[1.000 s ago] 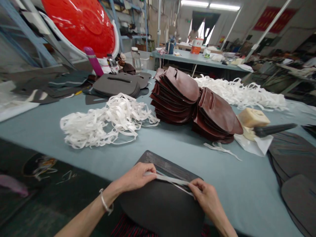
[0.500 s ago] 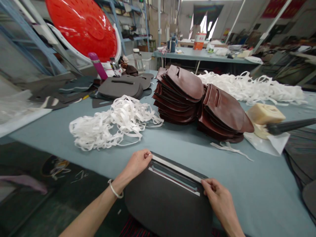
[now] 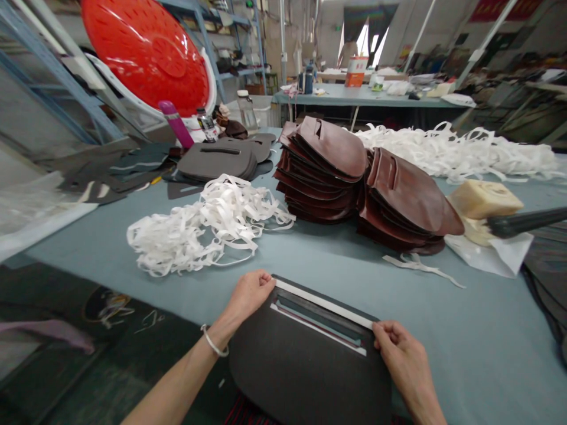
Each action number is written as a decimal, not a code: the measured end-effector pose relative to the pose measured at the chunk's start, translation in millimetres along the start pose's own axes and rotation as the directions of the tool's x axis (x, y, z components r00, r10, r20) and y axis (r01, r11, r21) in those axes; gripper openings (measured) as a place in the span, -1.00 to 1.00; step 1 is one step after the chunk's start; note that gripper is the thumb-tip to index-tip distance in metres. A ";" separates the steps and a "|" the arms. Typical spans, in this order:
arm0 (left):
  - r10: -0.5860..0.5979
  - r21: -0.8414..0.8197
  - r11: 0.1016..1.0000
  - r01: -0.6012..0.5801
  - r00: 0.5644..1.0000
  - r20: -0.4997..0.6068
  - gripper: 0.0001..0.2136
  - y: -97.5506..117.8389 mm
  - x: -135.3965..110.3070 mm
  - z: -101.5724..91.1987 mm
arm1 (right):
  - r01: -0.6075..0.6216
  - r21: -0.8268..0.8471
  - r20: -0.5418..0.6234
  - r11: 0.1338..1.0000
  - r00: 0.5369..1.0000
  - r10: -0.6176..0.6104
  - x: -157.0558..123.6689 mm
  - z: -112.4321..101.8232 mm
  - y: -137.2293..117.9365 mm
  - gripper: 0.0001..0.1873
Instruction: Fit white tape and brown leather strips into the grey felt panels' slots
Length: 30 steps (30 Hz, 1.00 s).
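Note:
A dark grey panel point(image 3: 305, 372) with rounded lower corners and a long slot lies at the near edge of the table. Along its top edge runs a narrow white strip point(image 3: 323, 302), stretched between my hands. My left hand point(image 3: 250, 295) pinches the strip's left end at the panel's upper left corner. At the right end, my right hand point(image 3: 403, 354) pinches it between thumb and fingers, against the panel's upper right corner. A second white strip point(image 3: 319, 329) borders the slot's lower side. The panel's lowest part runs out of view.
Beyond the panel are a tangle of white strips point(image 3: 195, 227), stacks of brown leather-like pieces point(image 3: 323, 150) and more grey panels point(image 3: 215, 159). To the right, a yellowish block point(image 3: 487, 198) sits beside a black handle point(image 3: 527, 221). A purple bottle point(image 3: 176, 125) stands at back left.
The view has shifted slightly. Both hands keep their pinch on the strip, and my right hand sits a touch farther right with the panel.

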<state>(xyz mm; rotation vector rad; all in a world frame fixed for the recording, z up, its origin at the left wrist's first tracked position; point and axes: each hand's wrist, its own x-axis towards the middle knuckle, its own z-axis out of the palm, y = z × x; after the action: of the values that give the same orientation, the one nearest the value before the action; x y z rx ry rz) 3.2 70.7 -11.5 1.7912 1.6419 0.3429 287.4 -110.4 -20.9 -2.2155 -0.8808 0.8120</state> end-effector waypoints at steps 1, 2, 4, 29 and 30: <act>-0.009 0.005 1.000 0.009 1.000 -0.002 -0.78 -0.5 0.9 1.0 | 0.001 -0.004 -0.007 1.000 1.000 -0.001 0.4 0.4 0.4 -0.56; -0.017 0.011 1.000 0.017 1.000 -0.004 -0.79 -1.0 1.6 1.9 | 0.000 -0.007 -0.013 1.000 1.000 0.000 0.6 0.7 0.3 -0.56; -0.030 0.026 0.999 0.030 1.000 -0.009 -0.79 -1.5 2.6 3.0 | -0.004 -0.006 -0.028 1.000 1.000 0.003 0.5 1.2 -1.3 -0.56; -0.065 0.243 0.969 0.045 0.995 0.074 -0.67 -7.0 7.9 5.5 | -0.015 0.074 -0.090 0.997 0.996 0.022 1.8 0.9 -6.2 -0.78; -0.069 0.242 0.969 0.049 0.995 0.072 -0.67 -7.7 8.7 5.6 | -0.015 0.068 -0.088 0.998 0.996 0.021 2.0 0.9 -6.0 -0.78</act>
<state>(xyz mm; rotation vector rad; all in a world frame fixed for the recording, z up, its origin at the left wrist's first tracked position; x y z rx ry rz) 2.1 77.2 -22.6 1.8996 1.7351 0.0449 285.7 -105.1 -17.8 -2.1859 -0.7812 0.7351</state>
